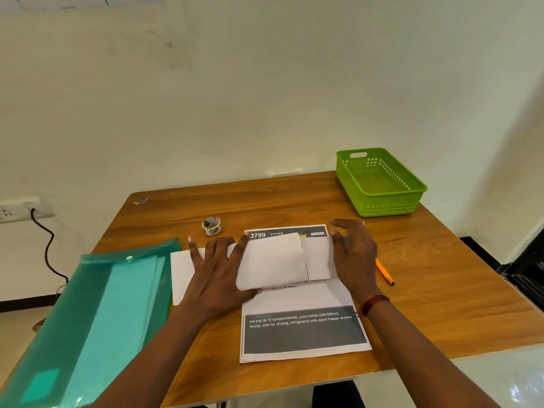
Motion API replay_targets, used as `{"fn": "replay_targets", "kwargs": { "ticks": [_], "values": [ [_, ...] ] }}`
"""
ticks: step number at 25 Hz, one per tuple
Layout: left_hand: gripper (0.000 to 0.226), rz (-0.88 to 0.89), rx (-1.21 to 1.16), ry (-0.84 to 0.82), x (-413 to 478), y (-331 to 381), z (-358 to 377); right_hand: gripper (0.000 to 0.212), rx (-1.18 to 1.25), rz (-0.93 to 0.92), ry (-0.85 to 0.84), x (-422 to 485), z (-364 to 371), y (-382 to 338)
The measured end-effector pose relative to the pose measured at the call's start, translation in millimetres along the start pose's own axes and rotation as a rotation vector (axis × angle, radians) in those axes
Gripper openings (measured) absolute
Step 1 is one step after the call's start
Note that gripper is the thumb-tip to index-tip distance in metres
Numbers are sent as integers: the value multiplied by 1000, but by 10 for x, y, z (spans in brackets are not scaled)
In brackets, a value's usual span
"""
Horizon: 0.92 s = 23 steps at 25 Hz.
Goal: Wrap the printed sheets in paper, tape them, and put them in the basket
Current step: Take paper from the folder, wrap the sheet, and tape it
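Centrally in the frame, a person's two hands fold a plain white paper [276,262] across a stack of printed sheets [303,322] on a wooden table [441,295]. The left hand [219,270] lies flat with fingers spread, pressing the paper's left flap; the right hand [353,254] is open and curved over the right flap, well apart from the left, and whether it grips the edge cannot be told. A green plastic basket [382,201] stands at the table's upper right corner, with nothing visible inside it. The sheets' header reads "3799 | KITCHEN"; the dark lower panel reads "Ice tray (6-12 compartments), juice bottle (200-500ml), funnel, sink for rinsing, refrigerator with open freezer drawer". The paper hides the middle text, and the lines at its lower edge are too blurred to read. A roll of tape [212,226] sits just above the left hand. A translucent teal document folder [97,313], snapped shut, runs off the lower left. An orange pen [385,273] shows partly beside the right wrist.
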<state>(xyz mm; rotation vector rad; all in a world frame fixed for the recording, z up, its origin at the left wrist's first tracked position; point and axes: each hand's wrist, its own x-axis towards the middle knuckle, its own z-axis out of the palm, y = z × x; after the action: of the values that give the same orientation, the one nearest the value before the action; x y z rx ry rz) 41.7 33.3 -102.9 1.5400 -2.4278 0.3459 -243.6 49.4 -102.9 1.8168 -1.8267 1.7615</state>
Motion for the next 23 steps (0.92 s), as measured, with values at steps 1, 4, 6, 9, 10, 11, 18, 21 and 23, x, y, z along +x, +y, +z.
{"fn": "replay_targets", "kwargs": {
  "ticks": [1, 4, 6, 9, 10, 11, 18, 21, 23],
  "values": [
    [112, -20, -8, 8, -6, -23, 1, 15, 30, 79, 94, -28, -49, 36],
    [111, -81, -35, 23, -23, -83, 7, 19, 236, 446, 150, -172, -106, 43],
    [111, -108, -50, 32, -10, -84, -3, 18, 423, 636, 116, -237, -50, 24],
    [112, -107, -36, 21, 20, -57, -22, 17, 681, 779, 122, -258, 0, 19],
    [112, -98, -22, 16, 26, -49, -24, 17, 698, 776, 118, -260, 5, 21],
    [113, -89, -7, 14, 35, -39, -29, 17, 694, 765, 110, -265, 13, 26],
    [114, -35, -2, 50, 160, 159, -25, 6, 731, 709, 55, -347, -17, 19],
    [115, -25, -37, 63, 220, 286, -26, 32, 760, 754, 9, -350, -51, -11],
    [115, -20, -50, 65, 246, 376, -30, 43, 762, 749, -25, -342, -66, -32]
  ]
}}
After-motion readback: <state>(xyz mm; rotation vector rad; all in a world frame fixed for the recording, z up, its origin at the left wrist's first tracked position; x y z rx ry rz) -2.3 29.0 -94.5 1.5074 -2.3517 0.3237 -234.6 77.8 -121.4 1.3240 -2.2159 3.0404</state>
